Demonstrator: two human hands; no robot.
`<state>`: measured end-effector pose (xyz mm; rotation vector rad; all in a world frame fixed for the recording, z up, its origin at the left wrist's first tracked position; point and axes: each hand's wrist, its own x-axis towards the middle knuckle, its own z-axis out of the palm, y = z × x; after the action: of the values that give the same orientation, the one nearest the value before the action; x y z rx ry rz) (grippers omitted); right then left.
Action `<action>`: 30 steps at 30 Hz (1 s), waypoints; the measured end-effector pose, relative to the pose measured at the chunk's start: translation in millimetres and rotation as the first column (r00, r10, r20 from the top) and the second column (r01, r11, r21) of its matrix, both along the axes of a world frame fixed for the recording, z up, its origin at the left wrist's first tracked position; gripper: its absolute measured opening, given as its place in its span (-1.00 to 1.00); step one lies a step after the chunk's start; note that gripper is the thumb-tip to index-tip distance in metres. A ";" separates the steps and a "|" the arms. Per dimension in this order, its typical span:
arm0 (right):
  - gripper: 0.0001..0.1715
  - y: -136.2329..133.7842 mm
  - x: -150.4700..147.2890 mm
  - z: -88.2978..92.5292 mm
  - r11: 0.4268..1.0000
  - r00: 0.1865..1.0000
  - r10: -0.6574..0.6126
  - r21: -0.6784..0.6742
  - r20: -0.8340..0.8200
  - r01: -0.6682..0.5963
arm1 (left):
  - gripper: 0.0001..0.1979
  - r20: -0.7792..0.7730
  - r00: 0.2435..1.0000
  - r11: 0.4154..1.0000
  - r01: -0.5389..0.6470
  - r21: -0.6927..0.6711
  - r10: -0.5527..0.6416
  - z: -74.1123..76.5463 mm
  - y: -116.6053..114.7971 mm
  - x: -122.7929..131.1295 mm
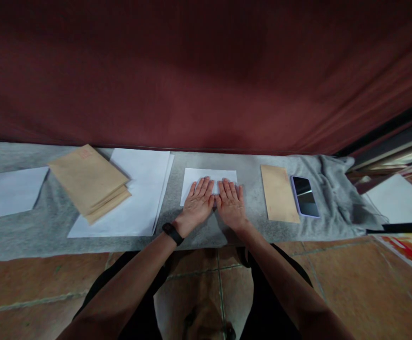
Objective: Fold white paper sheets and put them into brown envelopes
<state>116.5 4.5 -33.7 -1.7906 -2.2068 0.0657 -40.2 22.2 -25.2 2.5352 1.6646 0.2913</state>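
A white sheet of paper [211, 174], small and likely folded, lies in front of me on the grey cloth. Both palms rest flat on its near part, side by side, with the fingers pointing away from me. My left hand [199, 197] covers the left half and wears a black band at the wrist. On the right half lies my right hand [230, 200], fingers slightly spread. Neither hand grips anything. The paper's near edge is hidden under the hands. To the right of them a brown envelope [280, 193] lies flat.
Left of my hands, several brown envelopes [88, 177] lie askew on a stack of white paper [142, 189]. Another white sheet [11, 191] is at the far left. A phone [305, 196] lies beside the right envelope. A dark red cloth [206, 94] rises behind the grey cloth [251, 163].
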 end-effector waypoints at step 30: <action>-0.23 -0.6 9.2 -4.6 0.998 0.998 -0.046 0.051 0.045 0.044 | -0.32 -0.118 0.968 0.972 -0.229 -0.061 0.220 7.2 21.8 -25.2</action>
<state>125.7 3.9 -38.4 -1.8309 -2.1782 -0.0404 -65.4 44.0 -18.1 2.3507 1.9687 0.1037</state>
